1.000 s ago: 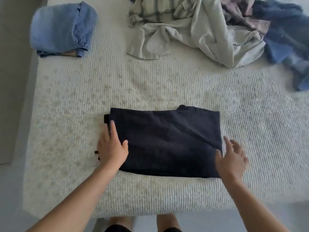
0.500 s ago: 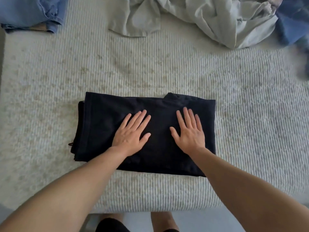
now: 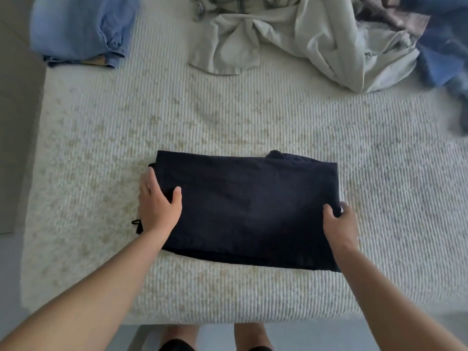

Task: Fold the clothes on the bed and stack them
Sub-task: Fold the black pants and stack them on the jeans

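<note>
Dark garment: navy, soft woven cloth folded into a flat rectangle (image 3: 248,211), lying near the front edge of the bed, roughly midway along it; a small lump of collar or waistband shows at its far edge, and a thin dark drawstring (image 3: 137,225) pokes out at its left side.
Bed: cream, ribbed, knobbly cover (image 3: 228,110); it carries everything, so the folding is done on the bare stretch closest to the person.
Left hand: left hand (image 3: 158,206) clasps the left short edge of the navy rectangle, thumb on top and fingers along or under the side; it holds the layers together.
Right hand: right hand (image 3: 340,225) takes the right short edge the same way, thumb on top, fingers curled past the edge and mostly hidden.
Reason for the hold: a hand at each end looks like a grip for lifting the bundle whole, or for one more fold, without the layers sliding apart; which of the two I cannot tell.
Stack spot: pale blue denim garment, already folded (image 3: 81,29), sits at the far left corner of the bed, well apart from the navy piece; it is probably where the stack belongs.
Still to do: crumpled beige cloth (image 3: 316,39), a plaid piece (image 3: 228,3) and loose blue denim (image 3: 445,51) lie heaped along the far edge toward the right corner, unfolded.
</note>
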